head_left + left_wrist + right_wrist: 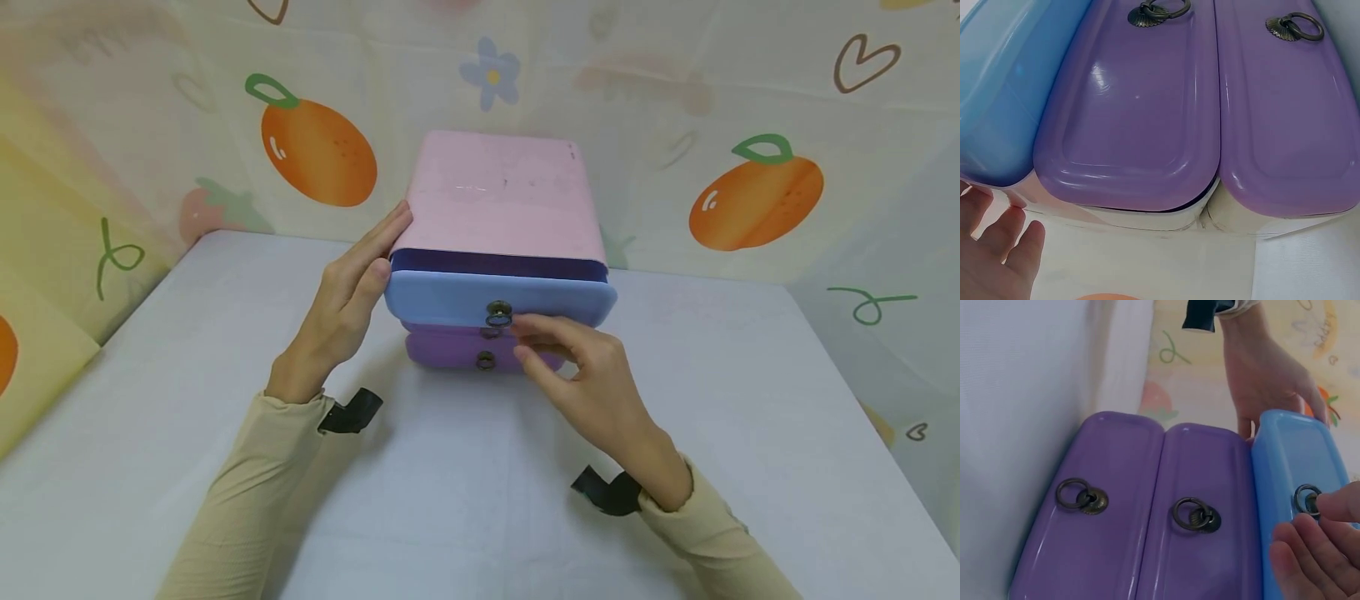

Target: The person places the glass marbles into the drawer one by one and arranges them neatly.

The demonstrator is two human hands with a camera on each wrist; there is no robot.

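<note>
A small pink chest of drawers [502,196] stands on the table, its light-blue top drawer [442,298] pulled out a little. Below it, two purple drawers [1138,106] sit one under the other, each with a bronze ring pull [1190,514]. My left hand [337,308] lies with extended fingers along the chest's left side, thumb beside the blue drawer's corner. At the blue drawer's front, my right hand [585,367] has its fingers bent and pinches the edge of the ring pull [498,319] with its fingertips. Part of that ring is hidden behind the fingers in the right wrist view.
A white cloth covers the table [480,500] around the chest. Behind it hangs a backdrop [637,108] printed with oranges, hearts and a flower. A black strap [354,411] sticks out at the left cuff, another [611,493] at the right.
</note>
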